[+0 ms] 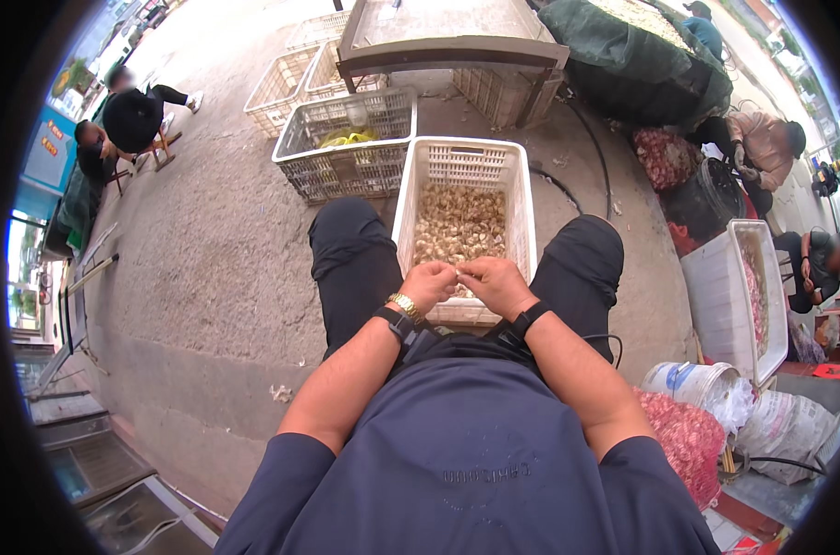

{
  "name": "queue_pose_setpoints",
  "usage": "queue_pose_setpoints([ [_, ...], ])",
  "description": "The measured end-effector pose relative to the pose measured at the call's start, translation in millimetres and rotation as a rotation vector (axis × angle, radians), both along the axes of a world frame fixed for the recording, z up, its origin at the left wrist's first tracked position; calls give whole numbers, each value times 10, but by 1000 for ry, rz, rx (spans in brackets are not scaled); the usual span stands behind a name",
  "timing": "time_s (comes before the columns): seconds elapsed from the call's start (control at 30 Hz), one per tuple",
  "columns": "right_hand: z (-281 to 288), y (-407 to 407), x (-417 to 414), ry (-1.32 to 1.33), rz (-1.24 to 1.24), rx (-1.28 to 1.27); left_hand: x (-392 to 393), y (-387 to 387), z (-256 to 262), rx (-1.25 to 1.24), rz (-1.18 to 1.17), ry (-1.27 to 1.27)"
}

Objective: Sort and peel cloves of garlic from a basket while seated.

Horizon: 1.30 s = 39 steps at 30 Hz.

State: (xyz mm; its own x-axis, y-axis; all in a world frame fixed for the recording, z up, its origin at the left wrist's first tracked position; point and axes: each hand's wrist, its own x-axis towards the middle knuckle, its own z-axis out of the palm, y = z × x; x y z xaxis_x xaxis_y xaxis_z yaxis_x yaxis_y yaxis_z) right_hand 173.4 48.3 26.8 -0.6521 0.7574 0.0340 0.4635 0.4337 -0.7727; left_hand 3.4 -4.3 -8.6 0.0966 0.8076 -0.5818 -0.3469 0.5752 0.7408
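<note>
A white plastic crate (524, 208) stands between my knees, with a layer of small garlic cloves (459, 218) covering its bottom. Over its near end, my left hand (430, 286) and my right hand (497, 283) meet at the fingertips. Both pinch a small pale piece, apparently a garlic clove (457, 273), mostly hidden by the fingers. A gold watch (406, 306) and a black band are on my left wrist; another black band (531, 318) circles the right one.
Beyond stand a slatted crate (343, 170) holding a yellow bag and a metal-framed table (454, 45). At right are a white tub (718, 305), a bucket (690, 383) and a red mesh sack (683, 440). A black hose (593, 139) crosses the ground. Several people sit on both sides.
</note>
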Motion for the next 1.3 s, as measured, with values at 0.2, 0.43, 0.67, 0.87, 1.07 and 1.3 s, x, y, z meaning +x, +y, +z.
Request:
queue_pose_setpoints([
  [0.2,-43,2,16,51,-82,-268,25,2,14,0,71,-8],
  [0.43,-229,57,12,180,-179,-622,9,26,44,-16,78,9],
  [0.67,-176,48,26,163,-149,-491,1,14,71,-25,51,13],
  [0.87,-56,35,10,64,-70,-114,-22,2,33,-25,42,-27],
  [1.07,-70,24,9,-10,13,135,-35,-3,-46,-13,-7,28],
  [1.3,-57,-21,-2,55,-47,-166,2,-5,-25,4,14,57],
])
